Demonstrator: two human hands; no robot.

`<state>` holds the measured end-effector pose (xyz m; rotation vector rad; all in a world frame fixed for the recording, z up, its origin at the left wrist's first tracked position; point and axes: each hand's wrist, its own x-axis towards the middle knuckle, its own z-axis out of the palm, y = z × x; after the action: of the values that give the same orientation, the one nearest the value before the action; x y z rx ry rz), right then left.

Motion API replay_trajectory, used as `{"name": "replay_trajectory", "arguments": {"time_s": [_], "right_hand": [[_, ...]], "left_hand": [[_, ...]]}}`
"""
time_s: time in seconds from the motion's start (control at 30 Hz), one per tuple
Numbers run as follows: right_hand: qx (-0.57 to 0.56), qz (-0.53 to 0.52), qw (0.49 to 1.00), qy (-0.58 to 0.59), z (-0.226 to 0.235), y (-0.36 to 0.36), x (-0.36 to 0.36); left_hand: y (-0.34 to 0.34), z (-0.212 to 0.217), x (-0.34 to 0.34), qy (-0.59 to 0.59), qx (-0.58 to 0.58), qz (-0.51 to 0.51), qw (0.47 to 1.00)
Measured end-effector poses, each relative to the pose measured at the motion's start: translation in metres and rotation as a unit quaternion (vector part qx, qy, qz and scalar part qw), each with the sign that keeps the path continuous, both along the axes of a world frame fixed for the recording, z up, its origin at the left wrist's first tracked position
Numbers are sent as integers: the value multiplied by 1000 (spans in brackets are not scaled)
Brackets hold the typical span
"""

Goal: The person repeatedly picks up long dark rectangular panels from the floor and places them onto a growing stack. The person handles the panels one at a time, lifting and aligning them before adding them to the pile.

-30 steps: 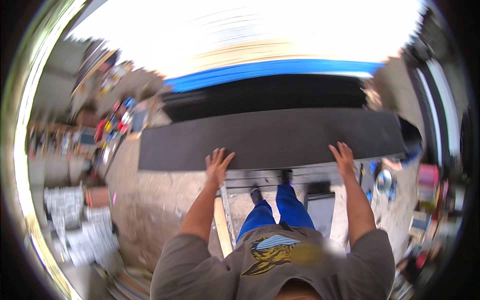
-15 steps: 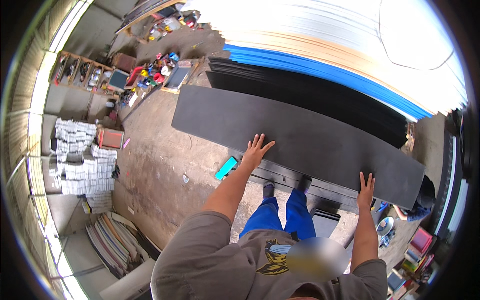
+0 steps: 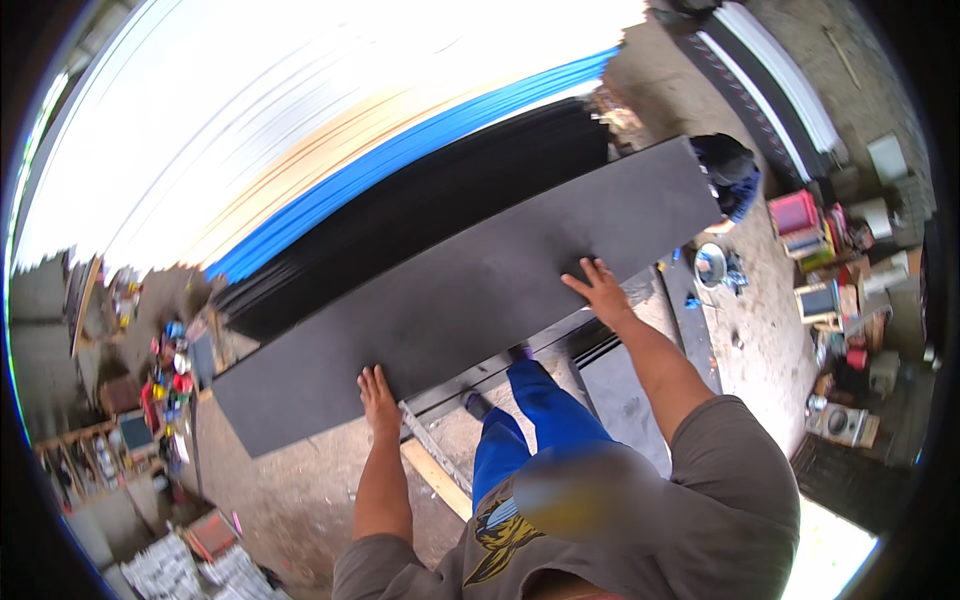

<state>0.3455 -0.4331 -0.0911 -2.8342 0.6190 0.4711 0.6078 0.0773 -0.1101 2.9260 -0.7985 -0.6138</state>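
Note:
A long dark grey-black sheet (image 3: 470, 285) lies in front of me, slanting up to the right. My left hand (image 3: 379, 402) rests at its near edge toward the left end, fingers stretched over the top face. Farther right, my right hand (image 3: 603, 293) lies on the same near edge, with fingers and thumb spread flat. Neither hand wraps round the sheet. At the right end, a person in dark headwear and a blue sleeve (image 3: 738, 195) is close to the sheet's corner; that person's hands are mostly hidden.
Beyond the sheet stands a big stack of black sheets (image 3: 420, 205), blue sheets (image 3: 420, 150) and pale ones. Below it, by my feet, are another dark panel (image 3: 625, 385) and a yellowish wooden strip (image 3: 437, 476). A round pail (image 3: 710, 265) and cluttered boxes (image 3: 800, 225) stand right.
My view has turned, so the sheet now slopes up to the right instead of down. Both hands remain on its near edge. The person at the right end shows more.

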Motion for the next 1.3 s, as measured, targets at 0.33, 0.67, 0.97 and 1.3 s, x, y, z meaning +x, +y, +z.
{"name": "replay_trajectory", "arguments": {"time_s": [0.33,0.67,0.97,1.3], "right_hand": [[-11,7,997,76,2,4,6],[-4,16,998,63,-5,-7,16],[12,36,991,128,36,0,52],[8,14,999,-41,26,-24,219]], "left_hand": [[15,-9,9,-10,36,-14,999],[7,-2,14,-18,25,-25,999],[-48,38,2,19,158,3,987],[-129,23,-19,-1,119,-125,985]]}}
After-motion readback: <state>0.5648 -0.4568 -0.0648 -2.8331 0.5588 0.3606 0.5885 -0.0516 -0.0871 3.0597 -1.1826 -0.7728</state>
